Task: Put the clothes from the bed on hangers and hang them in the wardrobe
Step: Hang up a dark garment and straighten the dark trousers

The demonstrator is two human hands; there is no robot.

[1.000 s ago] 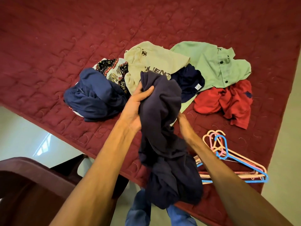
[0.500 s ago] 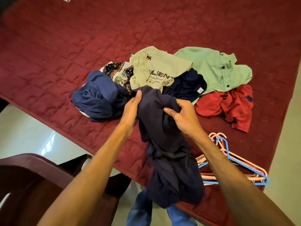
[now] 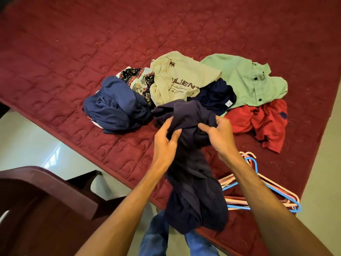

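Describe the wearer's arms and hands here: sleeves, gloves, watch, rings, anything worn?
Left hand and right hand: no gloves, and no rings, watch or bands visible. Both forearms are bare down to the bottom edge of the picture, with no sleeve in view. The only clothing that shows is blue jeans, low in the frame between the arms.

Home bedroom: quilted maroon bed, heaped clothes, plastic hangers, pale tiled floor.

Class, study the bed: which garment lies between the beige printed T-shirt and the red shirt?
A crumpled dark navy garment with a small white tag lies between the beige T-shirt and the red shirt, as the head view shows.
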